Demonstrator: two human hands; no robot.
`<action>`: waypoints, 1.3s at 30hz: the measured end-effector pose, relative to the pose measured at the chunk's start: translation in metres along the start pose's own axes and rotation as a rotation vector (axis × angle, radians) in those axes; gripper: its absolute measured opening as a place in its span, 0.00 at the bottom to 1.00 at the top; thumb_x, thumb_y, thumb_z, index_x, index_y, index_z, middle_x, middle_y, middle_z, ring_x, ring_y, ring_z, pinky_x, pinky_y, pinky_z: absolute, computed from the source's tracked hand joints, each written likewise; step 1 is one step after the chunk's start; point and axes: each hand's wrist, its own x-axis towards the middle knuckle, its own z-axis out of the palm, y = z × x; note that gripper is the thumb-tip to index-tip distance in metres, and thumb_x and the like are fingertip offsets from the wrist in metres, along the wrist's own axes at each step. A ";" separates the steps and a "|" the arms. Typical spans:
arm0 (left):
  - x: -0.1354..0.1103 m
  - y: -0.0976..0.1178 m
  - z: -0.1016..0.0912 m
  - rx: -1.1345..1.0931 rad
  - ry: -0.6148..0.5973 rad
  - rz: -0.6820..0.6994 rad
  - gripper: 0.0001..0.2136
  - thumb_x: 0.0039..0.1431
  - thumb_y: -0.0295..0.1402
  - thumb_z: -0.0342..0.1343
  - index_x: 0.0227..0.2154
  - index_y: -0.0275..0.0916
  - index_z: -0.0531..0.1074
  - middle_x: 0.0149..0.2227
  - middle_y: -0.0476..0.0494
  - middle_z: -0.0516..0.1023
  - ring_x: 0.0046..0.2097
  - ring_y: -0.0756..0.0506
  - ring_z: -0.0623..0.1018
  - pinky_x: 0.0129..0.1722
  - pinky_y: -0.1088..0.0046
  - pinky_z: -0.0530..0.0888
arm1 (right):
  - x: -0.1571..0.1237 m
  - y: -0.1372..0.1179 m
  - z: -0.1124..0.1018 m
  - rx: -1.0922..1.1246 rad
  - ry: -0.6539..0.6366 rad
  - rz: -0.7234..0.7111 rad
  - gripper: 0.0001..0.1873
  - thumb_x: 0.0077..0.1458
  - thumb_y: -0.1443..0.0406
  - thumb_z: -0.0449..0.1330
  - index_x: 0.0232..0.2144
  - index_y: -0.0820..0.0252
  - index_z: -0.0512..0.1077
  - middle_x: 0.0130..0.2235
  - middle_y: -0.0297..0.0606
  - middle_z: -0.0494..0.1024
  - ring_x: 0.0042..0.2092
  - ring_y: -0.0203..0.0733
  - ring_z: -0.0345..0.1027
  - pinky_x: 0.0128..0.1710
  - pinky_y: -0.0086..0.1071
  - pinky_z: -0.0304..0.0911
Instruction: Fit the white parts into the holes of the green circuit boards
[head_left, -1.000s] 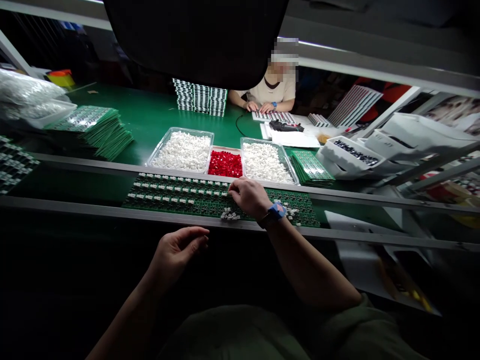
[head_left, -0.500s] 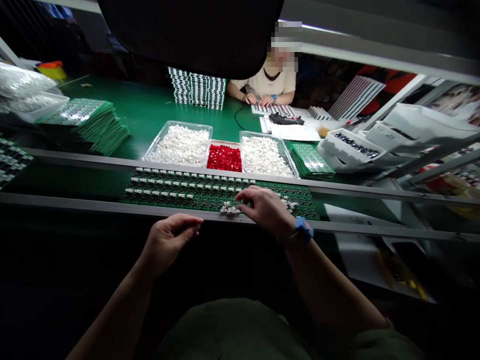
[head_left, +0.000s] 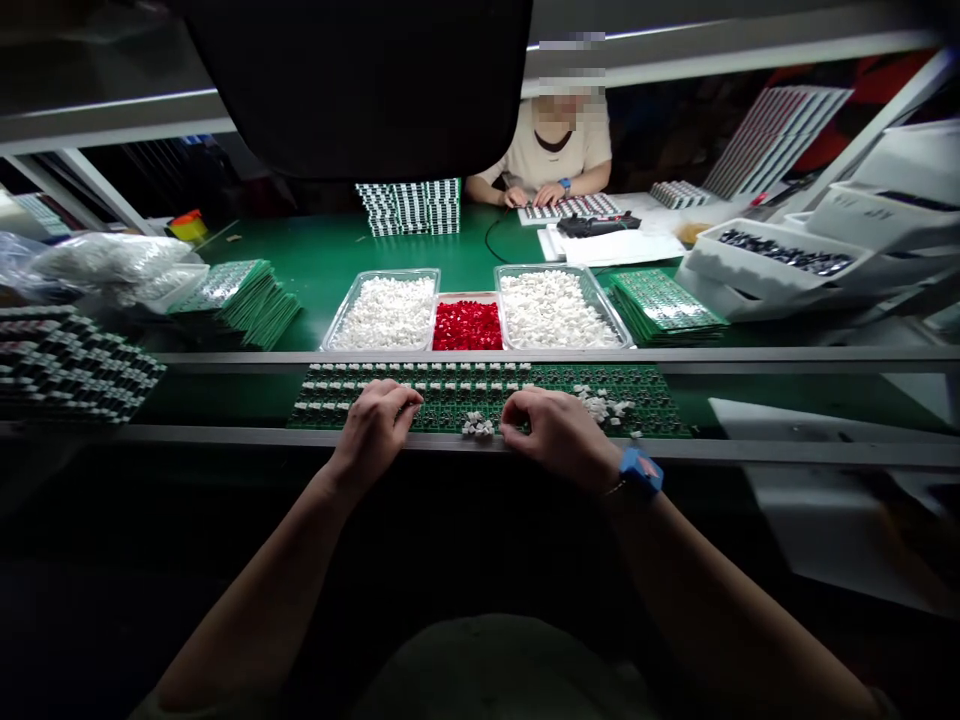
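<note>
A long green circuit board panel (head_left: 652,405) lies between two metal rails in front of me, with rows of small white parts set in its left half. My left hand (head_left: 373,430) rests on the board's near edge with the fingers curled in a pinch. My right hand (head_left: 555,432), a blue watch on its wrist, is curled too, its fingertips beside a small heap of loose white parts (head_left: 478,428). More loose white parts (head_left: 602,405) lie on the board to its right. What either pinch holds is too small to make out.
Behind the far rail (head_left: 750,356) stand two clear trays of white parts (head_left: 386,310) (head_left: 553,308) and a tray of red parts (head_left: 467,325) between them. Stacks of green boards (head_left: 247,293) (head_left: 664,305) flank them. A person (head_left: 559,150) works at the table's far side. White bins (head_left: 780,262) are right.
My left hand has come up from below the near rail onto the board. My right hand has drawn back from the board's far rows to the loose heap. My view has shifted.
</note>
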 end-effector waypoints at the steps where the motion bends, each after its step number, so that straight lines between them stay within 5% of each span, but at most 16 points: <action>1: 0.001 0.000 0.001 0.020 -0.007 0.012 0.07 0.60 0.28 0.51 0.34 0.36 0.75 0.34 0.42 0.76 0.40 0.43 0.73 0.44 0.66 0.70 | -0.002 0.002 -0.001 0.026 0.038 -0.001 0.02 0.48 0.69 0.59 0.26 0.61 0.72 0.28 0.34 0.74 0.29 0.35 0.65 0.30 0.27 0.56; 8: 0.009 0.007 -0.003 0.176 -0.090 0.072 0.07 0.60 0.25 0.51 0.32 0.36 0.74 0.33 0.42 0.76 0.38 0.43 0.72 0.42 0.66 0.71 | -0.014 0.018 -0.005 0.187 0.181 -0.009 0.06 0.50 0.70 0.57 0.30 0.60 0.75 0.29 0.34 0.78 0.30 0.36 0.70 0.32 0.27 0.61; 15: 0.020 0.017 -0.010 0.340 -0.234 0.142 0.07 0.58 0.23 0.51 0.28 0.34 0.73 0.30 0.41 0.74 0.37 0.41 0.72 0.40 0.64 0.71 | -0.022 0.026 -0.008 0.171 0.195 -0.012 0.06 0.52 0.68 0.59 0.30 0.60 0.77 0.32 0.36 0.77 0.31 0.36 0.70 0.34 0.29 0.63; 25: 0.026 0.034 0.017 -0.105 -0.204 0.215 0.09 0.59 0.24 0.52 0.40 0.37 0.76 0.38 0.41 0.76 0.40 0.45 0.76 0.42 0.68 0.72 | -0.023 0.034 -0.014 0.182 0.262 0.030 0.06 0.50 0.72 0.58 0.30 0.60 0.74 0.29 0.34 0.78 0.30 0.37 0.71 0.33 0.28 0.64; 32: 0.032 0.029 0.019 -0.256 -0.239 0.118 0.06 0.57 0.30 0.53 0.30 0.38 0.75 0.34 0.45 0.76 0.36 0.46 0.76 0.39 0.71 0.71 | -0.018 0.036 -0.012 0.054 0.237 0.025 0.05 0.51 0.73 0.59 0.31 0.61 0.74 0.34 0.37 0.76 0.31 0.36 0.69 0.33 0.28 0.63; 39: 0.014 0.026 0.010 -0.457 -0.125 -0.161 0.07 0.55 0.36 0.56 0.31 0.38 0.75 0.29 0.48 0.79 0.31 0.47 0.78 0.33 0.75 0.72 | -0.010 0.037 -0.004 -0.122 0.164 0.026 0.06 0.55 0.71 0.58 0.35 0.62 0.75 0.36 0.39 0.74 0.35 0.39 0.68 0.38 0.31 0.61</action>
